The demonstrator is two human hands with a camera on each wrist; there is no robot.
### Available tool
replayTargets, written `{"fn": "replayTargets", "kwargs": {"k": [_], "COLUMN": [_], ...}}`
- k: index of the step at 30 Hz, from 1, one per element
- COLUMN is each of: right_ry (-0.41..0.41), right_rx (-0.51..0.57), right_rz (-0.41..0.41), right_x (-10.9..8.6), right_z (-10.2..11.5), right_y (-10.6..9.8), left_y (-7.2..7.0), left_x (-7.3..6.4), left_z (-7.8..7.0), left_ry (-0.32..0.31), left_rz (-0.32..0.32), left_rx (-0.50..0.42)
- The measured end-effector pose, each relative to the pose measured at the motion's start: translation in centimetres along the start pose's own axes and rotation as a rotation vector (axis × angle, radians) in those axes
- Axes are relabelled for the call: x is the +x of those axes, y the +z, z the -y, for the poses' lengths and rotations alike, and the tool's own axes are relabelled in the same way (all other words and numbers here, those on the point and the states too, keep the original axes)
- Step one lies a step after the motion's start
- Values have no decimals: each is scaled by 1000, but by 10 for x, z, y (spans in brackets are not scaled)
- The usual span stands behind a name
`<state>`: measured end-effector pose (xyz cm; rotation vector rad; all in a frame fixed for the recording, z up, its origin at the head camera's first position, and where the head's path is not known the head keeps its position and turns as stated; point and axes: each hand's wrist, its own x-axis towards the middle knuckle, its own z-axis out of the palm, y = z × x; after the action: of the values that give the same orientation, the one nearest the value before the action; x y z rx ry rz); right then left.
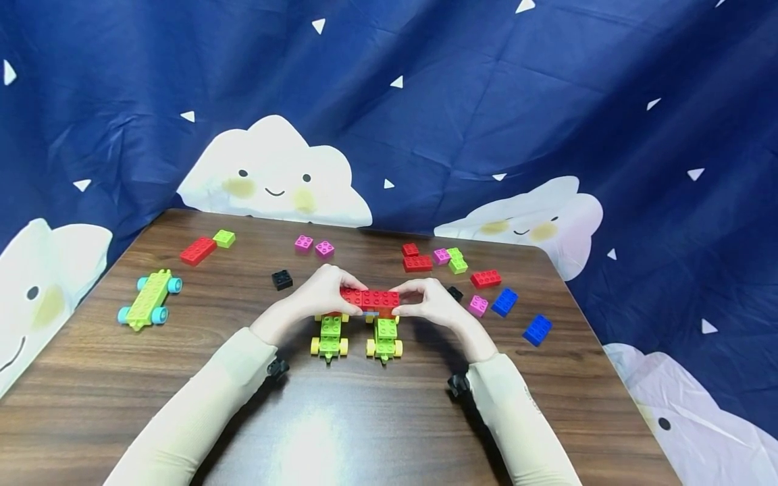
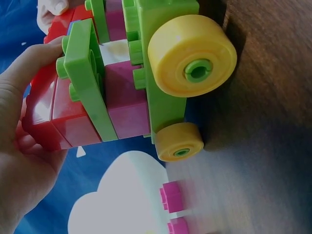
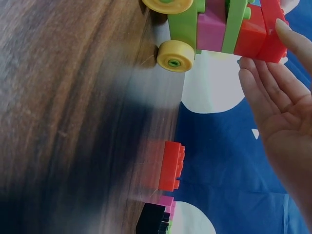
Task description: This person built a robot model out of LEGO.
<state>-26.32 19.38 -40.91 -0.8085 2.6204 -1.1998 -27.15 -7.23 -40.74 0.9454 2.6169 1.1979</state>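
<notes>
Two light-green wheeled bases with yellow wheels, the left car base (image 1: pixel 331 331) and the right car base (image 1: pixel 385 332), stand side by side on the table. In the wrist views, magenta bricks (image 2: pixel 126 92) and green plates (image 2: pixel 87 73) are stacked on them, topped by red bricks (image 1: pixel 381 299) that span both. A sliver of blue shows below the red. My left hand (image 1: pixel 325 290) grips the left end of the red bricks between thumb and fingers. At the right end, my right hand (image 1: pixel 430 302) holds them with its thumb (image 3: pixel 292 39) in front and fingers behind.
At the far left stands a green base with blue wheels (image 1: pixel 150 299). Behind lie a red brick (image 1: pixel 198 250), magenta bricks (image 1: pixel 304 244) and a black brick (image 1: pixel 282 279). Several red, magenta and green bricks, plus blue bricks (image 1: pixel 504 302), are scattered right. A blue curtain (image 1: pixel 425 135) hangs behind the table.
</notes>
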Motion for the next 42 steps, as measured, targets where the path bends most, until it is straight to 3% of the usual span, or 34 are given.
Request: {"fn": "replayTargets", "kwargs": {"k": [8,42], "right_ry": [3,49], "right_rx": [25,-13], "right_rz": [5,17], "right_x": [0,-1], "right_z": [1,7], "right_y": [0,2], "left_y": [0,3], "left_x": [1,1], "left_z": [1,0], "left_ry": [-25,-6], "left_rz": [2,15], "left_rx": [-1,2]}}
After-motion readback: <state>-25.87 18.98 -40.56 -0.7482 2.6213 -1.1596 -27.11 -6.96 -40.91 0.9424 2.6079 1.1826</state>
